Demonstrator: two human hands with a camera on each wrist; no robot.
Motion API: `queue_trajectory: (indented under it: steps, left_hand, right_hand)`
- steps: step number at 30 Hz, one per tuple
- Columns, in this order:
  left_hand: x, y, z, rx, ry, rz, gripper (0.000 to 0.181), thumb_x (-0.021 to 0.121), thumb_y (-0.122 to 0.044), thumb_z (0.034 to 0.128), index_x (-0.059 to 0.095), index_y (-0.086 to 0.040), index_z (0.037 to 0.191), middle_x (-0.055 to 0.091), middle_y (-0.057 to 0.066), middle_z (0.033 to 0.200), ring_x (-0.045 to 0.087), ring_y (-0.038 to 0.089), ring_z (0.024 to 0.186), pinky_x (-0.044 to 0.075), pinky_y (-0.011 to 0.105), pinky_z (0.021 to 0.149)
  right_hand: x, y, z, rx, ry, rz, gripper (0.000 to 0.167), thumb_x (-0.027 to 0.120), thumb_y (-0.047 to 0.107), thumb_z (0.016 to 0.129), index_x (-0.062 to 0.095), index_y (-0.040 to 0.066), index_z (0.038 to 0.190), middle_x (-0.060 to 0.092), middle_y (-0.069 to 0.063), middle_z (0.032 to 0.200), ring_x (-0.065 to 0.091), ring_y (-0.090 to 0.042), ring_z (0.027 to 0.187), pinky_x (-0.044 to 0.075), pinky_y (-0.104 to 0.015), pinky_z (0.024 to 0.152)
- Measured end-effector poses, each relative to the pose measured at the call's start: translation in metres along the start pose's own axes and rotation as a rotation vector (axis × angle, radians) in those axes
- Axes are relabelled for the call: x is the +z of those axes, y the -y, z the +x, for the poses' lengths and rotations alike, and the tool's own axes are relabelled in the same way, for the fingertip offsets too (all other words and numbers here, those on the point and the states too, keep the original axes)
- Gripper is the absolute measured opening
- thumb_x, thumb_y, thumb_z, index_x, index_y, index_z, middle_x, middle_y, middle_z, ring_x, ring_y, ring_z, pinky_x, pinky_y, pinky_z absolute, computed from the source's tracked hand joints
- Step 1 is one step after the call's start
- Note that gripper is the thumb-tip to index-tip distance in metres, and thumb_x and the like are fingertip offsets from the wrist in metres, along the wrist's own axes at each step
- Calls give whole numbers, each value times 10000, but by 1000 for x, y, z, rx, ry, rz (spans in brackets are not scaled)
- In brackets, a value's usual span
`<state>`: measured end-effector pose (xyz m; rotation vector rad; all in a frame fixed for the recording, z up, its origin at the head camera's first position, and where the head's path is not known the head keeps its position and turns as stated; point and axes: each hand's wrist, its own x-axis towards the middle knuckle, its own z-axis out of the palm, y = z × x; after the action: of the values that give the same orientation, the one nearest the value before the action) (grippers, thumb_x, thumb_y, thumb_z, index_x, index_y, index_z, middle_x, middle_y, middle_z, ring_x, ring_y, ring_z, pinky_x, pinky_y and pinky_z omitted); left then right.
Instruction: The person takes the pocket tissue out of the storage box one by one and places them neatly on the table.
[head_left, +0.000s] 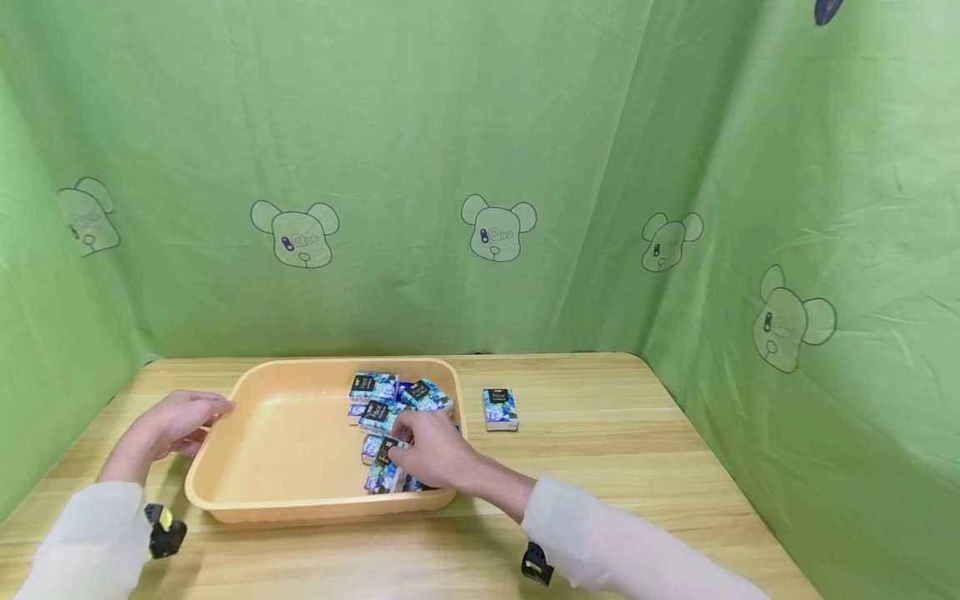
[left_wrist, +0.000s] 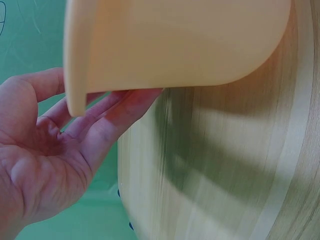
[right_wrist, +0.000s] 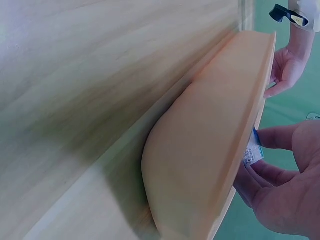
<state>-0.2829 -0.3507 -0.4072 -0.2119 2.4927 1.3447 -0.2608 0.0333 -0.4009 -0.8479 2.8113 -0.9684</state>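
A shallow peach-coloured plastic tray (head_left: pixel 322 503) holds several small tissue packs (head_left: pixel 375 386) with blue floral print and black labels, heaped at its right end. My left hand (head_left: pixel 177 421) grips the tray's left rim; in the left wrist view its fingers (left_wrist: pixel 112 117) reach beneath the tray and the thumb is at the rim. Over the heap, my right hand (head_left: pixel 438 450) reaches in across the tray's right side. Between its thumb and fingers in the right wrist view is a tissue pack (right_wrist: pixel 253 150), partly hidden by the tray wall.
One more tissue pack (head_left: pixel 500 409) lies on the wooden table (head_left: pixel 600 467), right of the tray. Green curtains (head_left: pixel 405 300) with bear-head outlines stand behind the table and along both sides.
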Motion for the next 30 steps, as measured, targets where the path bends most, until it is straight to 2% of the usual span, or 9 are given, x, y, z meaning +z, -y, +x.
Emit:
queue_trajectory:
  steps: [7, 14, 18, 25, 30]
  left_hand:
    - [-1, -1, -1, 2, 8, -2, 679, 463, -300, 1051, 255, 159, 1508, 603, 298, 1222, 678, 116, 794, 628, 306, 683]
    - [-1, -1, 0, 4, 8, -4, 668, 453, -296, 1058, 258, 160, 1506, 619, 272, 1194, 676, 113, 790, 628, 303, 681]
    - [0, -1, -1, 5, 7, -3, 667, 450, -296, 1061, 253, 160, 1506, 599, 303, 1215, 674, 113, 791, 628, 301, 679]
    - [0, -1, -1, 5, 7, 0, 673, 443, -295, 1064, 238, 166, 1509, 580, 329, 1244, 676, 115, 792, 628, 300, 680]
    - [-1, -1, -1, 7, 9, -1, 680, 448, -303, 1063, 236, 162, 1512, 562, 347, 1266, 676, 116, 799, 627, 303, 681]
  right_hand:
    - [-7, -2, 2, 4, -10, 16, 153, 725, 105, 887, 730, 50, 1030, 715, -32, 922, 626, -81, 781, 547, -167, 694]
    - [-16, -4, 2, -31, -39, 27, 124, 708, 61, 873, 737, 40, 992, 721, -35, 907, 641, -122, 821, 557, -199, 735]
    - [-23, -3, 3, -15, -54, 33, 124, 710, 57, 872, 737, 35, 992, 716, -36, 902, 644, -126, 821, 562, -203, 729]
    - [-45, -3, 5, 31, -92, 52, 148, 705, 110, 901, 733, 56, 1035, 709, -50, 947, 637, -115, 741, 570, -219, 659]
    - [-65, -10, 7, 32, -171, 29, 132, 713, 109, 881, 739, 60, 1001, 719, -60, 934, 644, -137, 752, 570, -241, 658]
